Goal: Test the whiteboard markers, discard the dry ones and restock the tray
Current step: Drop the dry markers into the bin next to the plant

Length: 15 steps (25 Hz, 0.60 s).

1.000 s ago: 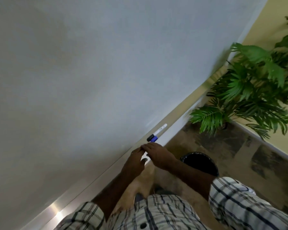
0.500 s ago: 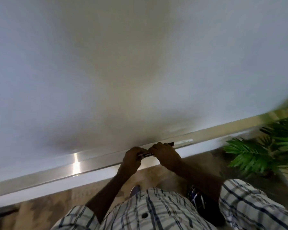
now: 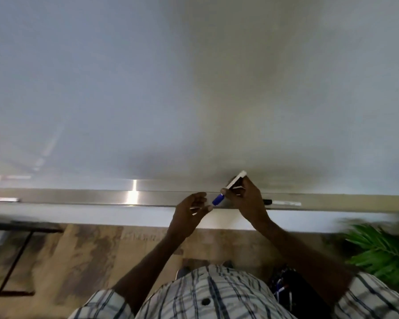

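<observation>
My right hand point(image 3: 244, 199) grips a white marker with a blue cap point(image 3: 219, 199), tilted, cap end pointing down-left, just above the metal tray point(image 3: 101, 196) under the whiteboard point(image 3: 148, 88). My left hand point(image 3: 191, 212) hovers beside the blue cap with fingers loosely curled and holds nothing. A black-capped marker point(image 3: 282, 202) lies on the tray to the right of my right hand. A red marker point(image 3: 2, 199) lies at the tray's far left.
A dark bin point(image 3: 286, 288) with markers inside stands on the floor below my right arm. A green plant point(image 3: 382, 252) is at the lower right. A dark metal frame point(image 3: 16, 254) stands at the lower left.
My view swung left along the board. My right hand lifted the blue-capped marker off the tray, and my left hand came away from it.
</observation>
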Each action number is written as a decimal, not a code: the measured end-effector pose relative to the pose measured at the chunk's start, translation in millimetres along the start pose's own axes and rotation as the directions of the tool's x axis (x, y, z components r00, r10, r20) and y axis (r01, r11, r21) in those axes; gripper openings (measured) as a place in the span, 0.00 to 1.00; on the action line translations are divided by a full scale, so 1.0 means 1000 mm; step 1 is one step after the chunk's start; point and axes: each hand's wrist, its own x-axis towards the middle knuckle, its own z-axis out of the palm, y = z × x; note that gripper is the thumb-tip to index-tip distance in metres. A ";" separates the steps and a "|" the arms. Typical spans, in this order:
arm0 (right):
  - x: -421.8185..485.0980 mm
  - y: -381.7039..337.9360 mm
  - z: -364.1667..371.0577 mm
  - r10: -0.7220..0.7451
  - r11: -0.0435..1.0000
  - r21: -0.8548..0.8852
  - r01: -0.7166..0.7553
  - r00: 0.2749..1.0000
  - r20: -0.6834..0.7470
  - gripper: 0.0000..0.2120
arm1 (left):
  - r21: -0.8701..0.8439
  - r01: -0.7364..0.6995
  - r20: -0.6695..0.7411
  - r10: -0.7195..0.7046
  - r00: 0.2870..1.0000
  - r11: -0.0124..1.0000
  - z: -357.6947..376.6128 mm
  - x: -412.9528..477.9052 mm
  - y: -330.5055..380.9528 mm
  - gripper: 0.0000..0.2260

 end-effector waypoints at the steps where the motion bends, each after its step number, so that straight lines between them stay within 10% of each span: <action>1: -0.003 -0.003 0.004 0.029 0.997 0.077 -0.029 1.000 0.005 0.14 | 0.010 -0.018 0.010 0.018 1.000 1.000 -0.004 -0.002 0.002 0.21; 10: -0.048 -0.047 0.072 0.104 0.842 0.508 -0.180 0.979 0.174 0.05 | 0.093 -0.188 -0.027 0.191 0.981 0.978 -0.098 -0.037 -0.008 0.10; 15: -0.077 -0.091 0.123 -0.046 0.998 -0.019 0.053 0.964 0.263 0.06 | 0.113 -0.271 -0.042 0.277 0.960 0.956 -0.183 -0.068 -0.032 0.10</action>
